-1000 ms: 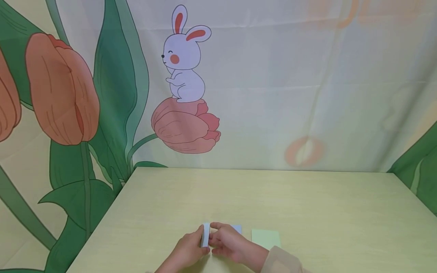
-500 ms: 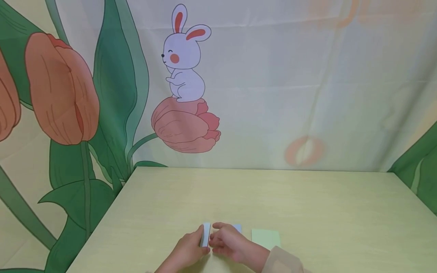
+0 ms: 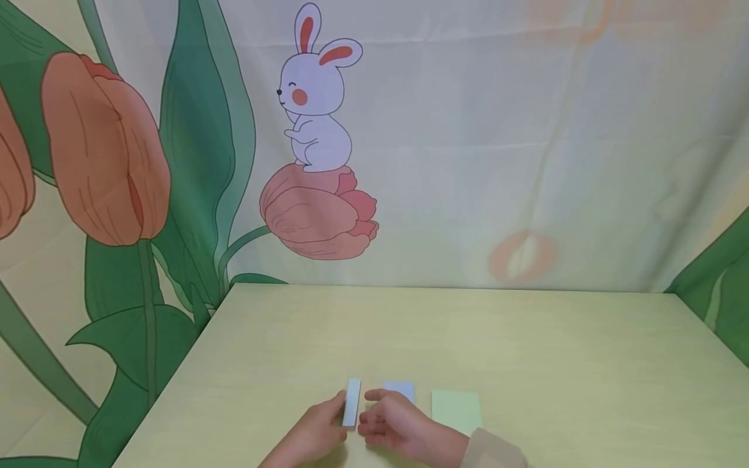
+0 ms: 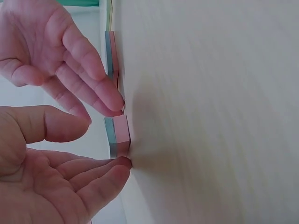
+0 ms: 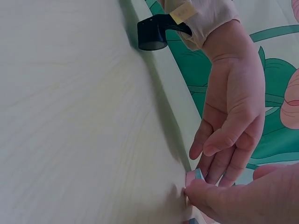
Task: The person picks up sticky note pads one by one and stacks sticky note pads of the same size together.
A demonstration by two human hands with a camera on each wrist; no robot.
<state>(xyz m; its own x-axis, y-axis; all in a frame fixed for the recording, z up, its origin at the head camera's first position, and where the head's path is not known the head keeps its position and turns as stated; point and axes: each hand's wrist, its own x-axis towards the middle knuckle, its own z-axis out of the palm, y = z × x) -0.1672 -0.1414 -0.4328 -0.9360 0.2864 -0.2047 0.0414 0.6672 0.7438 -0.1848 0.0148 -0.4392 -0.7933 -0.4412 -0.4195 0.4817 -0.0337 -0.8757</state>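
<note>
A narrow flat block [image 3: 352,404], light blue on top, lies lengthwise on the table in the head view. Its side shows a pink layer in the left wrist view. My left hand [image 3: 316,426] is at the block's left side, fingertips right at its edge, the thumb held apart in the left wrist view. Just to the right of the block is my right hand [image 3: 398,419], its fingers loosely bent with nothing in them. Behind that hand, a pale blue square piece [image 3: 400,391] is partly covered. A pale green square [image 3: 456,409] lies beyond the right wrist.
The pale wooden table [image 3: 497,338] reaches back to a printed cloth backdrop [image 3: 439,162] with a rabbit and tulips. A black wrist camera [image 5: 152,37] sticks out from the other arm's sleeve in the right wrist view.
My left hand has loosened from the narrow block and drawn slightly back to the left. My right hand has moved a little lower, showing more of the blue square.
</note>
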